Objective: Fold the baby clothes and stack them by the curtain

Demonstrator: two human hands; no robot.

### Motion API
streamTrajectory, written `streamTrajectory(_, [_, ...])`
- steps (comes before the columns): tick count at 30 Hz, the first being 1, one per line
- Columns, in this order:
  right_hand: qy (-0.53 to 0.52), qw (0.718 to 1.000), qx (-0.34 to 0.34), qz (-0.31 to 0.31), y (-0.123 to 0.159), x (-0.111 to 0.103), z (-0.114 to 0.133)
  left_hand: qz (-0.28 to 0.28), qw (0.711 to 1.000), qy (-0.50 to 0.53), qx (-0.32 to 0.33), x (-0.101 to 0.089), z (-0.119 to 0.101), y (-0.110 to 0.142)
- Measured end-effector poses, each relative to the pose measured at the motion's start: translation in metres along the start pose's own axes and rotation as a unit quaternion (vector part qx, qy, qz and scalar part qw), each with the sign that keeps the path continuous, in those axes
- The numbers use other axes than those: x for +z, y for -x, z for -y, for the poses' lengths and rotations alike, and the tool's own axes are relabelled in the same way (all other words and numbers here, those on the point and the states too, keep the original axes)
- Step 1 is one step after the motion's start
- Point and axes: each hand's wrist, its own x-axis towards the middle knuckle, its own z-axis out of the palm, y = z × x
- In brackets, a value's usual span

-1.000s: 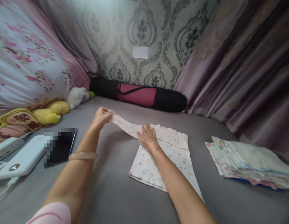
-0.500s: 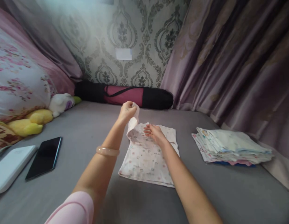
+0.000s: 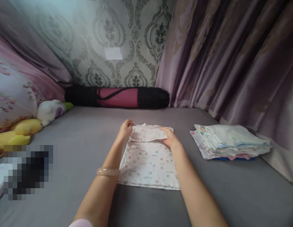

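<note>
A small white garment (image 3: 149,164) with a scattered coloured print lies on the grey bed sheet. Its far part is turned over toward me as a flap (image 3: 147,133) across the top. My left hand (image 3: 125,128) is closed at the flap's left end, with the fingertips partly out of sight. At the opposite end, my right hand (image 3: 170,137) grips the flap, thumb on top and the other fingers partly hidden by the cloth. A beige bangle (image 3: 108,172) circles my left wrist.
To the right rests a stack of folded clothes (image 3: 231,142). A black and maroon long bag (image 3: 118,97) lies along the wall. Plush toys (image 3: 50,112) and a floral pillow (image 3: 11,94) are on the left, near a pixelated dark patch (image 3: 30,173).
My left hand has come down from above the garment, and the lifted cloth now lies flat as a flap. My right hand has moved to the flap's right end and taken hold.
</note>
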Motion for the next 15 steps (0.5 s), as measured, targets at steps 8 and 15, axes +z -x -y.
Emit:
streamTrajectory(8, [0.457,0.846,-0.268,-0.069,-0.008,-0.019,-0.01,0.075,0.95,-0.292,0.084,0.046,0.025,0.026])
streamTrajectory(15, [0.714,0.63,-0.282,-0.119,0.004,-0.025,-0.02,0.088,0.914,-0.388,0.074,0.046,0.021,0.031])
